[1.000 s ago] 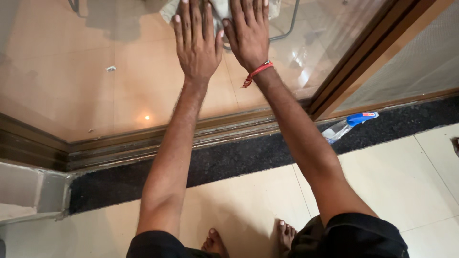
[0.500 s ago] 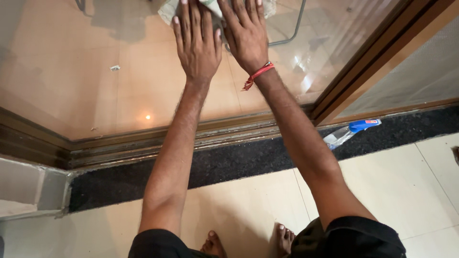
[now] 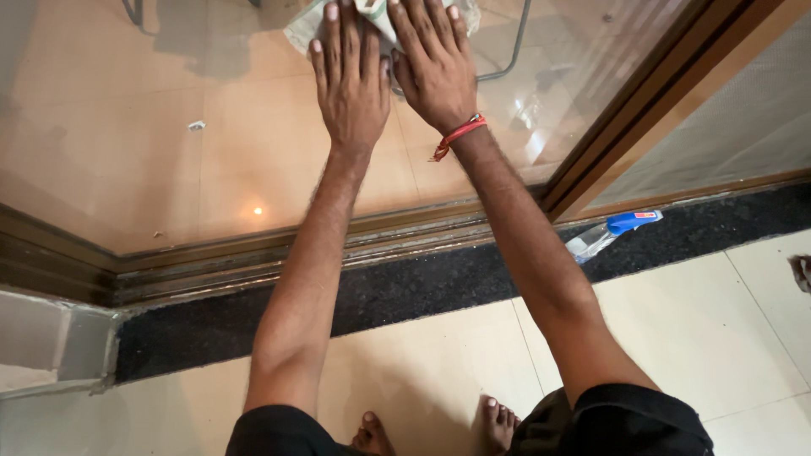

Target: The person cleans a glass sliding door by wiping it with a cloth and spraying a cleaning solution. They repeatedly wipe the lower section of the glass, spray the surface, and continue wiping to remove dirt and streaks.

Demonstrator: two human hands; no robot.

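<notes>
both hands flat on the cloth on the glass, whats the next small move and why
Probably slide the cloth down the glass pane toward the bottom frame. The left hand and right hand press it flat near the top of the view, and plenty of pane lies below them.

Running off the top edge: the pale cloth (image 3: 300, 24), mostly covered by the left hand (image 3: 351, 80) and the right hand (image 3: 435, 67), so shape and full extent not telling. Losing the tips of the longest fingers (image 3: 420, 7) to that same edge. Hiding behind the right forearm: the lower body of the clear spray bottle (image 3: 610, 232) with the blue top, contents too faint to make out. Cutting off at the right edge: a small dark thing (image 3: 802, 272) on the tile, kind not telling. Showing only toes of two bare feet (image 3: 498, 418) past black shorts (image 3: 608, 422). Staying too small to identify: a pale scrap (image 3: 196, 126) behind the glass door (image 3: 127, 152).
</notes>
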